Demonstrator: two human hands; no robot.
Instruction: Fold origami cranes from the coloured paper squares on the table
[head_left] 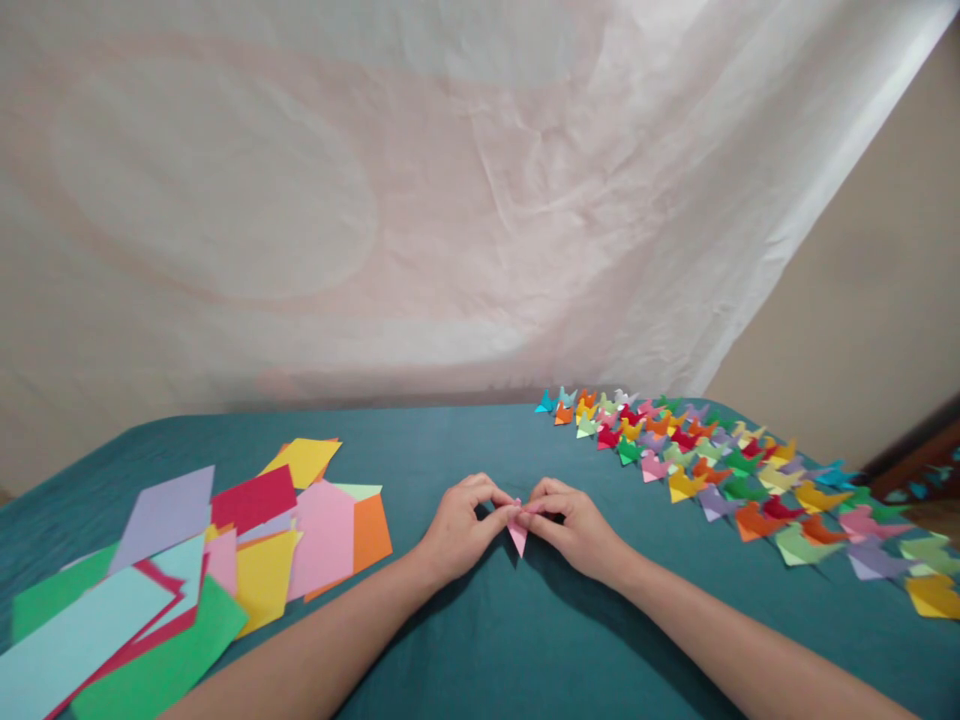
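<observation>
A small folded pink paper piece (517,531) is pinched between both hands over the teal tablecloth (465,640), its pointed tip hanging down toward me. My left hand (459,528) grips its left side with fingers curled closed. My right hand (571,526) pinches its right side, fingers pressed together. Both forearms rest on the cloth.
Loose coloured paper sheets (187,570) lie scattered on the left of the table. Rows of several finished folded paper figures (720,470) in many colours run along the right side to the table edge. A wrinkled white sheet (420,200) hangs behind the table.
</observation>
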